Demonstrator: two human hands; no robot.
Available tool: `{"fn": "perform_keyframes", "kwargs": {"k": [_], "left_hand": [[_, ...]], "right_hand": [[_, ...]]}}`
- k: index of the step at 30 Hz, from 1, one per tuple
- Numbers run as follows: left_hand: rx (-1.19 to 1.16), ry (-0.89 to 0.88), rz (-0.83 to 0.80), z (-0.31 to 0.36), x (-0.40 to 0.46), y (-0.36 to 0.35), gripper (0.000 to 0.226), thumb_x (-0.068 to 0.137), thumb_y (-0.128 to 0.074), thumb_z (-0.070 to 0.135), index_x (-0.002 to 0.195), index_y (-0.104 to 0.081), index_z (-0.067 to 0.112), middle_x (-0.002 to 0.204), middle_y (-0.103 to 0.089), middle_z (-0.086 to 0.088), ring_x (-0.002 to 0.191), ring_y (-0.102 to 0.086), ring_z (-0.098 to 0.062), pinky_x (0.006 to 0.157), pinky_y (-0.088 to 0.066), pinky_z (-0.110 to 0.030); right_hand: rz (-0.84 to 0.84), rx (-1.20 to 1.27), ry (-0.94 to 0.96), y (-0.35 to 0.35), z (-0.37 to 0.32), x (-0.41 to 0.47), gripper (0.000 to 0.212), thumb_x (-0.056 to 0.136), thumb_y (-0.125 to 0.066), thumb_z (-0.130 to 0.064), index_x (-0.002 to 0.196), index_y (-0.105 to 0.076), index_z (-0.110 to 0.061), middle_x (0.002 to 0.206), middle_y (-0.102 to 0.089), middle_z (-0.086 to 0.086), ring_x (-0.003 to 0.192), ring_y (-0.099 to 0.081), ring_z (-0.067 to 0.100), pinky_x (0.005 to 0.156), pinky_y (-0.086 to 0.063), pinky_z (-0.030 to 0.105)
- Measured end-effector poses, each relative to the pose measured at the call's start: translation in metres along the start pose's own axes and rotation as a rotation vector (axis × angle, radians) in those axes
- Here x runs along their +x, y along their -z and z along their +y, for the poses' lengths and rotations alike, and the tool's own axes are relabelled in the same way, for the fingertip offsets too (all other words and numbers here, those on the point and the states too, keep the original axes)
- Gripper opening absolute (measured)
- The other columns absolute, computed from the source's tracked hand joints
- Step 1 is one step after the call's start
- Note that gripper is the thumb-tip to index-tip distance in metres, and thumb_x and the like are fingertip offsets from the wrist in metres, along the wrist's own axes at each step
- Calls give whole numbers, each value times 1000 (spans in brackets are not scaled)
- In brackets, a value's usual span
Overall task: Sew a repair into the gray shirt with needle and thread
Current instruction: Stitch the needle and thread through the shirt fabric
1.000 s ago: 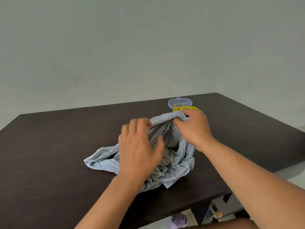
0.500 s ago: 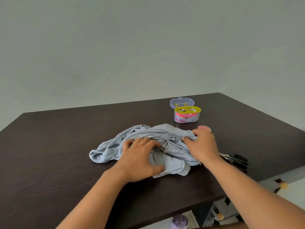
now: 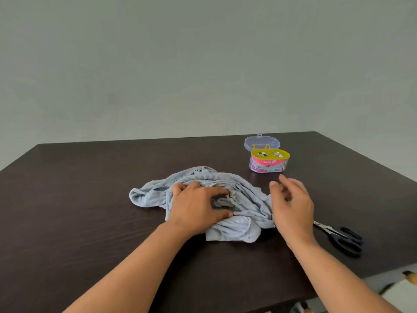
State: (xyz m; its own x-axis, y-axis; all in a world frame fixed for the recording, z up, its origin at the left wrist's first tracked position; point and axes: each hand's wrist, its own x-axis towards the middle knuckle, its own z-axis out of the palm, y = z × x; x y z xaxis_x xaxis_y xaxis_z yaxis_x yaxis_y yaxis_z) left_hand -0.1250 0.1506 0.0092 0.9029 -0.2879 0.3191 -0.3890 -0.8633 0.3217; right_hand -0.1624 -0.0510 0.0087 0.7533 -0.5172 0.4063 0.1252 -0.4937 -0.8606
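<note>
Now the gray shirt (image 3: 225,199) is lying crumpled in a loose heap near the front middle of a dark brown wood-grain table (image 3: 79,199), which is filling the lower half of the head view. The left hand (image 3: 198,206) is resting palm down on the heap, its fingers spreading over the folds and pressing into the cloth, with the thumb lying along the near edge; it is not pinching anything that can be made out. The right hand (image 3: 291,204) is hovering just beside the shirt's right edge, fingers loosely apart and blurred, holding nothing. Black-handled scissors (image 3: 340,236) are lying on the table just right of that wrist, blades pointing toward the shirt. Farther back on the right, a small sewing kit box (image 3: 268,162) with a yellow tray on top is sitting with its clear lid (image 3: 261,142) open behind it. A plain pale gray-green wall (image 3: 203,64) is rising behind the table's far edge, and a strip of light floor (image 3: 397,290) is showing at the lower right corner
</note>
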Motion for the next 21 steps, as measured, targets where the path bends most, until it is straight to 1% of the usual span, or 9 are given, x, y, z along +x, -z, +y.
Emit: {"fn": "perform_keyframes", "kwargs": {"k": [2, 4, 6, 9, 11, 14, 17, 19, 21], "left_hand": [[0, 9, -6, -1, 3, -2, 60, 76, -61, 78, 131, -56, 56, 98, -65, 22, 106, -46, -4, 101, -19, -37], [5, 3, -20, -3, 4, -2, 60, 76, -63, 77, 131, -56, 57, 85, -58, 24, 99, -42, -4, 103, -21, -38], [-10, -4, -43, -5, 5, -1, 59, 75, -65, 75, 131, -56, 57, 74, -46, 25, 95, -39, -4, 104, -22, -39], [-34, -15, -60, -10, 8, 0, 58, 75, -67, 74, 129, -57, 57, 75, -50, 21, 97, -41, -3, 103, -18, -36], [-45, -21, -52, -11, 8, 0, 56, 75, -67, 74, 128, -57, 58, 76, -52, 19, 97, -42, -2, 100, -15, -33], [-41, -30, -43, -11, 6, 1, 55, 75, -66, 75, 127, -57, 59, 75, -51, 19, 94, -41, -2, 101, -15, -34], [-38, -37, -46, -10, 4, 2, 55, 76, -64, 75, 128, -56, 59, 75, -50, 20, 93, -40, -2, 98, -15, -32], [-39, -38, -50, -9, 3, 3, 56, 77, -63, 76, 129, -55, 59, 76, -50, 20, 94, -40, -2, 96, -14, -31], [-38, -36, -53, -9, 3, 3, 56, 77, -63, 75, 129, -55, 58, 77, -50, 20, 95, -41, -2, 97, -15, -31]], "right_hand": [[43, 41, 30, -1, -5, 6, 32, 98, -53, -15, 127, -66, -13, 83, -56, -9, 88, -57, 18, 86, -45, 31], [72, 119, 44, -2, -12, 17, 33, 99, -47, -9, 122, -69, -18, 88, -58, -8, 82, -57, 12, 79, -45, 31], [67, 199, 51, -1, -21, 29, 39, 97, -44, -3, 119, -70, -23, 98, -63, -4, 84, -59, 9, 79, -47, 28], [-47, 175, 58, 5, -31, 42, 47, 94, -45, 6, 123, -69, -23, 104, -68, -7, 89, -63, 4, 82, -50, 19], [-159, 88, 52, 13, -31, 45, 52, 91, -47, 10, 117, -70, -29, 99, -70, -10, 83, -64, -5, 83, -51, 19], [-254, -47, 32, 25, -22, 45, 37, 93, -59, -1, 110, -73, -31, 91, -71, -16, 71, -63, -9, 77, -51, 22], [-269, -60, -13, 36, -11, 44, 23, 92, -68, -14, 110, -74, -27, 95, -74, -12, 88, -69, 2, 92, -55, 32], [-330, -46, -16, 39, -8, 43, 23, 94, -66, -16, 103, -74, -35, 88, -76, -11, 86, -70, 9, 93, -56, 37], [-409, -63, 31, 37, -5, 39, 25, 95, -64, -18, 97, -73, -42, 87, -75, -13, 85, -69, 5, 89, -57, 32]]}}
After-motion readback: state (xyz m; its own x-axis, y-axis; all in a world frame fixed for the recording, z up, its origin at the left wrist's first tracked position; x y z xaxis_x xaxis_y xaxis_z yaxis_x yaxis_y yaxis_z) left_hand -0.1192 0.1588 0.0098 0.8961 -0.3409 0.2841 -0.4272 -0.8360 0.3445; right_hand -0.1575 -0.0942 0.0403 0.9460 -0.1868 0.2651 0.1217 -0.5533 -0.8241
